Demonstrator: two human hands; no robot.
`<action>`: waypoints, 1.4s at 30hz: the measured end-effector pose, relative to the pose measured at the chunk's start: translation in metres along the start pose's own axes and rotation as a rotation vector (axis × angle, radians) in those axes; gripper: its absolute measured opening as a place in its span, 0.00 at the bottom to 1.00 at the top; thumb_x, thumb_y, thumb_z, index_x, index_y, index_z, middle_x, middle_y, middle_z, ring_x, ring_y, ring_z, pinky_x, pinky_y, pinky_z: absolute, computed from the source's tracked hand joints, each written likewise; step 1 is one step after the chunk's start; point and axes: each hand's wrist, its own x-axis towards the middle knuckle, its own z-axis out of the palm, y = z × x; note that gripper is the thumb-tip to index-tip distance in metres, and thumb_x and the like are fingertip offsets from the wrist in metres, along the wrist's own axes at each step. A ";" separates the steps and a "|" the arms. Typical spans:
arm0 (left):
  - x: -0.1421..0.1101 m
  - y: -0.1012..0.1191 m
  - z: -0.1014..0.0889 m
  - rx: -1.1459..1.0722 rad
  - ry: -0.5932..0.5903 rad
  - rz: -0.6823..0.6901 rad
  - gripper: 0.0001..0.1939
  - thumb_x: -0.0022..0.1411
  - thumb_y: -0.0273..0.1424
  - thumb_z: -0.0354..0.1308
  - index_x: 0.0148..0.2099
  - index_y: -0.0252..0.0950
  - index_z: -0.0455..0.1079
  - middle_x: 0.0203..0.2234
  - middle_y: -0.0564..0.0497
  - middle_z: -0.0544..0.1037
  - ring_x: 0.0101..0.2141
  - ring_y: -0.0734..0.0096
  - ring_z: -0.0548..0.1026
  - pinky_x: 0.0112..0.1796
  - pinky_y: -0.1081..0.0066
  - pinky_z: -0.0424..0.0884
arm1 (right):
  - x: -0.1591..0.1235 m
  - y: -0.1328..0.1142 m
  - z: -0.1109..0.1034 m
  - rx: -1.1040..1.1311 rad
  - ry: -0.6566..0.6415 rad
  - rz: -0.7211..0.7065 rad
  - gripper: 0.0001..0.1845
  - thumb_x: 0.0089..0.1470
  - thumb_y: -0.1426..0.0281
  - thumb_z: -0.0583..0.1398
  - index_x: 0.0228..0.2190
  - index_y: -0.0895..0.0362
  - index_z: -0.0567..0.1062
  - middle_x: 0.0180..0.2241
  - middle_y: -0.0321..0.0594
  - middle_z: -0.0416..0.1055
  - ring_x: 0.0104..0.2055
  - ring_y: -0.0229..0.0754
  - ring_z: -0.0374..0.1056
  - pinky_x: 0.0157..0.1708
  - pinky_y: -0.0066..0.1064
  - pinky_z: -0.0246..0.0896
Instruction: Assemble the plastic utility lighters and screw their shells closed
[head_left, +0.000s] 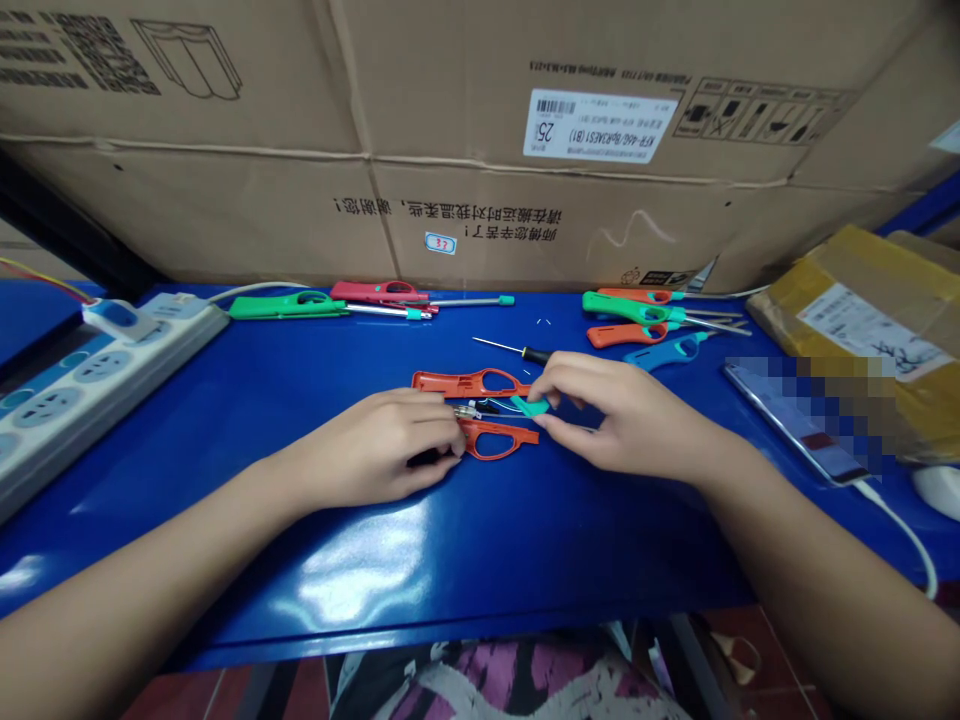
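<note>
At frame centre, on a blue bench (525, 545), a lower orange shell (471, 430) is part-covered by the left hand (390, 440), its grip impossible to tell; a green piece (529, 405) is pinched in the right hand (615, 412), seemingly for control; an upper orange shell (452, 385) is laid behind

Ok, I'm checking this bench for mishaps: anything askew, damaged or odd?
The cardboard box behind the table has its print upside down, so it looks wrongly turned. The orange casing lies in two pieces, inner parts exposed, though no breakage shows.
</note>
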 end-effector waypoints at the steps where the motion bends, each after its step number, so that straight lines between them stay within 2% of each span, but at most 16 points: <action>1: 0.000 0.002 0.001 -0.034 -0.013 0.008 0.08 0.71 0.28 0.53 0.42 0.37 0.73 0.35 0.50 0.78 0.38 0.68 0.75 0.43 0.67 0.71 | 0.000 0.002 0.001 -0.045 -0.034 0.026 0.06 0.61 0.70 0.59 0.41 0.55 0.74 0.39 0.40 0.74 0.38 0.40 0.69 0.37 0.31 0.62; 5: 0.001 0.008 0.002 -0.117 -0.008 0.011 0.07 0.70 0.28 0.54 0.43 0.37 0.74 0.37 0.50 0.79 0.39 0.69 0.77 0.43 0.69 0.72 | 0.003 0.008 0.009 -0.220 -0.199 0.082 0.07 0.63 0.69 0.58 0.41 0.56 0.76 0.40 0.41 0.76 0.40 0.43 0.72 0.36 0.32 0.61; 9: -0.001 0.004 0.000 0.006 0.046 -0.037 0.08 0.69 0.32 0.55 0.47 0.38 0.74 0.41 0.48 0.79 0.43 0.65 0.77 0.46 0.65 0.73 | 0.004 0.009 0.010 -0.290 -0.180 0.084 0.11 0.64 0.68 0.59 0.46 0.56 0.76 0.43 0.41 0.76 0.41 0.44 0.73 0.35 0.32 0.61; 12: -0.001 0.000 0.002 0.059 0.029 -0.011 0.09 0.71 0.32 0.54 0.47 0.37 0.74 0.40 0.48 0.79 0.42 0.64 0.77 0.45 0.65 0.73 | 0.002 0.007 0.000 -0.314 -0.142 0.089 0.10 0.64 0.67 0.58 0.43 0.55 0.77 0.41 0.40 0.76 0.39 0.43 0.72 0.34 0.32 0.60; 16: 0.001 0.010 0.007 -0.076 -0.006 0.055 0.09 0.72 0.31 0.54 0.46 0.36 0.75 0.37 0.50 0.80 0.39 0.68 0.77 0.43 0.68 0.73 | -0.001 -0.004 -0.015 -0.430 -0.071 0.138 0.11 0.65 0.69 0.55 0.41 0.55 0.77 0.40 0.40 0.76 0.40 0.44 0.73 0.35 0.34 0.61; 19: 0.003 0.019 0.005 -0.199 0.015 0.091 0.09 0.71 0.33 0.56 0.47 0.37 0.76 0.37 0.50 0.80 0.39 0.68 0.77 0.42 0.69 0.73 | -0.003 -0.015 -0.017 -0.540 -0.167 0.176 0.10 0.65 0.69 0.55 0.37 0.55 0.76 0.38 0.41 0.76 0.39 0.46 0.73 0.33 0.35 0.60; 22: 0.002 0.017 -0.001 -0.142 0.154 0.020 0.10 0.71 0.31 0.56 0.50 0.37 0.76 0.40 0.48 0.80 0.41 0.67 0.77 0.44 0.67 0.73 | -0.003 -0.019 -0.009 -0.498 -0.303 0.184 0.06 0.63 0.68 0.57 0.37 0.55 0.74 0.39 0.40 0.75 0.38 0.45 0.73 0.32 0.34 0.59; 24: 0.001 0.009 -0.005 -0.008 0.229 -0.072 0.10 0.71 0.32 0.56 0.50 0.37 0.76 0.41 0.47 0.80 0.42 0.64 0.76 0.45 0.64 0.72 | -0.002 -0.015 0.000 -0.471 -0.255 0.174 0.06 0.63 0.67 0.58 0.38 0.56 0.73 0.41 0.40 0.74 0.39 0.45 0.73 0.32 0.34 0.60; 26: 0.000 -0.001 -0.006 0.116 0.218 -0.157 0.10 0.71 0.33 0.56 0.48 0.37 0.76 0.41 0.48 0.79 0.41 0.62 0.74 0.43 0.63 0.72 | -0.001 -0.008 0.009 -0.409 -0.186 0.157 0.07 0.64 0.64 0.59 0.38 0.55 0.72 0.40 0.39 0.74 0.39 0.43 0.72 0.33 0.33 0.60; 29: -0.002 -0.014 -0.005 0.169 0.167 -0.212 0.10 0.70 0.36 0.57 0.46 0.38 0.76 0.40 0.48 0.78 0.40 0.62 0.73 0.40 0.64 0.72 | -0.001 0.002 0.019 -0.317 -0.148 0.124 0.10 0.63 0.60 0.60 0.37 0.55 0.71 0.37 0.36 0.74 0.36 0.41 0.70 0.31 0.32 0.59; 34: -0.002 -0.020 0.000 0.143 0.138 -0.244 0.09 0.69 0.37 0.58 0.43 0.38 0.76 0.36 0.50 0.79 0.38 0.64 0.73 0.40 0.65 0.71 | -0.007 0.009 0.023 -0.239 -0.170 -0.005 0.04 0.65 0.68 0.57 0.39 0.54 0.71 0.40 0.37 0.74 0.39 0.40 0.71 0.35 0.31 0.60; 37: -0.001 -0.021 0.001 0.138 0.160 -0.259 0.09 0.69 0.36 0.58 0.42 0.38 0.76 0.37 0.50 0.79 0.39 0.64 0.73 0.40 0.65 0.71 | -0.008 0.010 0.022 -0.246 -0.199 -0.063 0.06 0.66 0.71 0.54 0.41 0.54 0.72 0.42 0.38 0.73 0.39 0.40 0.71 0.37 0.32 0.62; 39: -0.001 -0.022 0.002 0.132 0.180 -0.271 0.09 0.69 0.36 0.58 0.42 0.38 0.76 0.37 0.50 0.79 0.39 0.63 0.73 0.41 0.65 0.71 | -0.008 0.011 0.022 -0.264 -0.189 -0.060 0.07 0.66 0.71 0.54 0.42 0.54 0.72 0.43 0.38 0.73 0.40 0.41 0.71 0.38 0.33 0.62; 42: -0.001 -0.023 0.003 0.108 0.197 -0.297 0.08 0.69 0.36 0.58 0.42 0.37 0.76 0.37 0.49 0.79 0.40 0.63 0.74 0.42 0.64 0.71 | -0.007 0.012 0.025 -0.274 -0.125 0.015 0.08 0.66 0.65 0.56 0.42 0.54 0.71 0.42 0.39 0.74 0.42 0.43 0.72 0.37 0.34 0.63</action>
